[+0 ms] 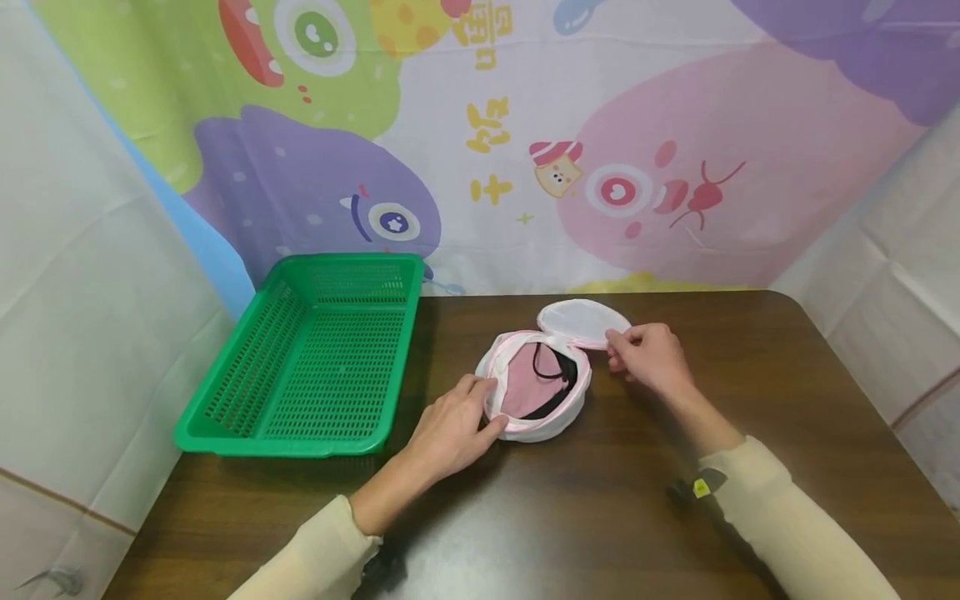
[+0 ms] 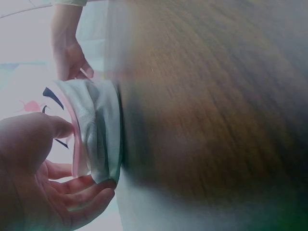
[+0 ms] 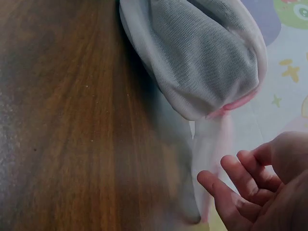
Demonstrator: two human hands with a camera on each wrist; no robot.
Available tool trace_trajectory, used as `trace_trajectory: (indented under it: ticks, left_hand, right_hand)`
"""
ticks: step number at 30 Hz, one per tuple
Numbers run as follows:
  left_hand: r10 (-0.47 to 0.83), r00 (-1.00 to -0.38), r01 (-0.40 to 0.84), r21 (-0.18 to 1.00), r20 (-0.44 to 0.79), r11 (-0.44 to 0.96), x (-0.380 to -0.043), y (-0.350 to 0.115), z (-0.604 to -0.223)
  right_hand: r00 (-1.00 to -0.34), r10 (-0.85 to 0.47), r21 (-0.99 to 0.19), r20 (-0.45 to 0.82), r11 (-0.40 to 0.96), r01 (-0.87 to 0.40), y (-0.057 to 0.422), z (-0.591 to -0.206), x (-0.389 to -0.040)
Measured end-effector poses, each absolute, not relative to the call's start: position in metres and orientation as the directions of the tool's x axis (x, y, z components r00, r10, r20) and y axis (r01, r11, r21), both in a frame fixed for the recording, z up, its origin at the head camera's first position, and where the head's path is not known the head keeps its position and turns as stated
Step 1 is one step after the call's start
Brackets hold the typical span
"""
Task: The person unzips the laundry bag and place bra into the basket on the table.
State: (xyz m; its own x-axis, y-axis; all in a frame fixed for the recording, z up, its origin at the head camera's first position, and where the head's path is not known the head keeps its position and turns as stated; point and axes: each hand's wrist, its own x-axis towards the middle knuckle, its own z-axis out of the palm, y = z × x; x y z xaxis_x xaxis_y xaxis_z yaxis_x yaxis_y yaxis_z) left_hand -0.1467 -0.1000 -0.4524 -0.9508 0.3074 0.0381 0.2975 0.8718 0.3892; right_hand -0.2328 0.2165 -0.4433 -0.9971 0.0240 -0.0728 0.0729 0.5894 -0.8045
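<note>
In the head view, the mesh bag [image 1: 551, 428] sat on the table [image 1: 592, 517], pink fabric [image 1: 527, 382] inside, a green basket [image 1: 337, 367] to its left. The left hand [image 1: 452, 422] gripped the bag's left side; the right hand [image 1: 651, 354] pinched its open lid [image 1: 581, 322]. In the left-wrist view, the thumb lay on the bag's pink rim [image 2: 76, 144]. In the right-wrist view, lid contact was unclear.

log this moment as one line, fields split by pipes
left hand: grips mesh bag | right hand: pinches open lid | inside bag: pink fabric, black item | green basket: left of bag
</note>
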Motion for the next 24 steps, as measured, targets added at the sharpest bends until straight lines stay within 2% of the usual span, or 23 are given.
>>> trace_trajectory:
  ticks: [11,20,24]
  left_hand:
    - [0.315,-0.947,0.314,0.378,0.060,0.871,-0.148,-0.099,-0.450]
    - [0.339,-0.927,0.375,0.353,0.160,0.857,-0.148,-0.102,-0.454]
    - [0.331,-0.930,0.367,0.363,0.160,0.856,-0.149,-0.102,-0.455]
  right_hand:
    - [-1.000,0.007,-0.790,-0.022,0.612,0.021,0.216,-0.446,-0.231]
    - [-0.995,0.020,-0.813,0.101,0.578,-0.071,0.209,-0.441,-0.223]
    - [-0.996,-0.003,-0.809,0.087,0.583,-0.072,0.203,-0.440,-0.214]
